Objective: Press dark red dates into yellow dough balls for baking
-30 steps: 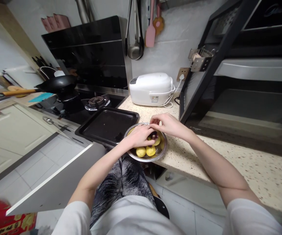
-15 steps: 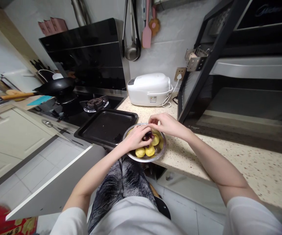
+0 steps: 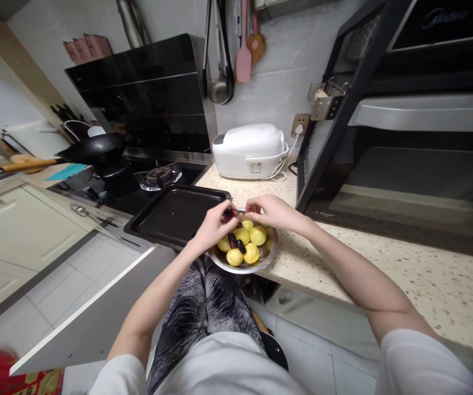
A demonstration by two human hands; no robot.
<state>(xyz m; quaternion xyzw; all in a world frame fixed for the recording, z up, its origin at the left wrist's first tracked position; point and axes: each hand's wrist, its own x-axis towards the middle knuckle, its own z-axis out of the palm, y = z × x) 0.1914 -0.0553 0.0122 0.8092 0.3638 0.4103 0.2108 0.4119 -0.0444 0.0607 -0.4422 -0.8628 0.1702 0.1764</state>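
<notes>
A round metal bowl (image 3: 244, 270) sits at the counter's front edge beside the baking tray. In it lie several yellow, rounded fruits (image 3: 258, 235) with dark purple, elongated, glossy grape-like fruits (image 3: 241, 246) on top. Over the bowl's left side, my left hand (image 3: 217, 224) is closed, with a dark grape-like fruit (image 3: 228, 211) between its fingers. At the far right rim, my right hand (image 3: 272, 211) has its fingers curled and pinched together. Whatever it may hold is hidden from me. The two hands' fingertips are close but apart.
A black baking tray (image 3: 174, 214) stands left of the bowl, overlapping the hob's edge. Behind are a white rice cooker (image 3: 250, 153) and a gas burner (image 3: 159, 175) with a black wok (image 3: 96, 147) farther left. A large black oven (image 3: 409, 181) stands right. A cabinet door (image 3: 96, 307) hangs open below.
My left hand has lifted up and left from the bowl's middle, uncovering dark fruits and more yellow ones. My right hand has shifted slightly down and left, staying near the rim.
</notes>
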